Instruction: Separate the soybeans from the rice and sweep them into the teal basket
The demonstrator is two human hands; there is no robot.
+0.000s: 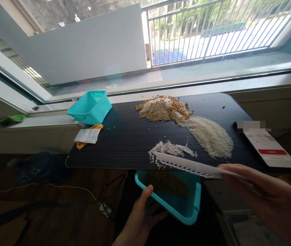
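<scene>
My left hand (141, 213) grips the near rim of a teal plastic tub (198, 201), held just below the table's front edge. Brownish-yellow grains (165, 181) lie in that tub. In my right hand (265, 194) is a flat white blade-shaped strip (186, 164) with a row of slots along one edge. Its tip touches or hovers over a small patch of white rice (172, 148); a few yellow grains lie near the edge. Behind sit a larger rice pile (212, 136) and a mixed heap of rice and yellow grains (162, 109).
On the dark table (119, 136), a second teal tub (90, 106) stands back left, with a folded white tissue (87, 136) on an orange cloth before it. A phone (270, 145) showing a timer lies at the right edge. A window (89, 51) runs behind; cables cross the floor.
</scene>
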